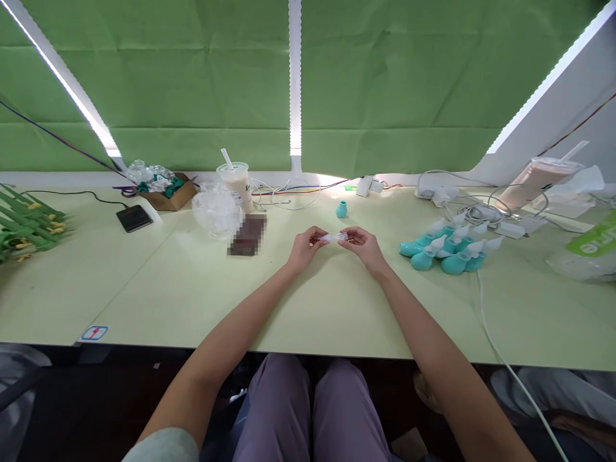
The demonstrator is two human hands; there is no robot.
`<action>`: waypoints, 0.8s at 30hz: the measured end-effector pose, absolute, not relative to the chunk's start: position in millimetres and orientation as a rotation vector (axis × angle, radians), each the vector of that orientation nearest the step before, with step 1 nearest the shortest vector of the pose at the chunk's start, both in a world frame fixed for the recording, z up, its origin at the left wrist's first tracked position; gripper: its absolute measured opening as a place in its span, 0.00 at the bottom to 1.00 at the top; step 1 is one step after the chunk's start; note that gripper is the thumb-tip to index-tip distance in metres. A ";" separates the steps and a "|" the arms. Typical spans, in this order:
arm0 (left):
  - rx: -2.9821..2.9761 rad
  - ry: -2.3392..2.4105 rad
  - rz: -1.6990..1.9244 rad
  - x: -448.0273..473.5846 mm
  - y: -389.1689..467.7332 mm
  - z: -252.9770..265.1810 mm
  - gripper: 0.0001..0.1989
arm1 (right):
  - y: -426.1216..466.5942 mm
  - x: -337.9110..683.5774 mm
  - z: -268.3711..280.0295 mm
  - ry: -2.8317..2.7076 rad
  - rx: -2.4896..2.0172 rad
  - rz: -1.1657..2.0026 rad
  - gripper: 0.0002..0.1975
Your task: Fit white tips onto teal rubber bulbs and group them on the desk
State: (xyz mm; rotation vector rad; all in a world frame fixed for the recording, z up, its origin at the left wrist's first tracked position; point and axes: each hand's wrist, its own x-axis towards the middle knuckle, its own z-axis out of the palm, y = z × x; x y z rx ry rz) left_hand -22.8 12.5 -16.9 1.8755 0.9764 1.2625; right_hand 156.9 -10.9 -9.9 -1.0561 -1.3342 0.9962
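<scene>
Above the middle of the table my left hand [308, 247] pinches one end of a small translucent white plastic piece [332, 238]. My right hand [363, 247] grips its other, clearer end between thumb and fingers. Whether this is one part or two joined parts I cannot tell. Just beyond the hands a turquoise rubber bulb [341, 210] stands upright with its open neck up. To the right lies a group of several turquoise bulbs [455, 262] fitted with white pointed nozzles.
Left of my hands are a pixelated dark rectangle [247, 235], a crumpled clear plastic bag [216, 212] and a drink cup [235, 183]. Farther left sit a cardboard box [176, 196] and a black device [134, 219]. White cables [474, 215] and a tilted pink drink [536, 179] occupy the right.
</scene>
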 end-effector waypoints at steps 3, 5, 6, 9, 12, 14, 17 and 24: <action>1.851 0.980 1.268 -22.8 10.7 -14.4 0.08 | -12.5 156.7 -8.4 -1.387 -1.077 0.980 0.20; 1.838 0.982 1.266 -22.9 9.6 -13.0 0.08 | -14.0 156.2 -8.3 -1.447 -1.092 0.978 0.20; 1.836 0.983 1.264 -22.9 9.2 -12.4 0.08 | -14.6 155.8 -8.8 -1.481 -1.100 0.985 0.20; 1.835 0.990 1.254 -22.8 8.6 -11.1 0.09 | -15.3 154.6 -13.2 -1.518 -1.125 1.015 0.24; 1.834 0.996 1.245 -22.9 8.3 -10.0 0.09 | -14.6 153.1 -17.8 -1.475 -1.114 1.048 0.30; 1.835 0.994 1.237 -23.2 8.2 -9.5 0.10 | -14.4 152.2 -18.3 -1.490 -1.096 1.038 0.27; 1.849 0.992 1.224 -24.2 8.8 -9.5 0.09 | -15.4 151.6 -15.0 -1.573 -1.092 0.945 0.18; 1.909 1.011 1.210 -26.6 13.1 -13.2 0.10 | -18.2 154.5 -8.9 -1.664 -1.101 0.835 0.13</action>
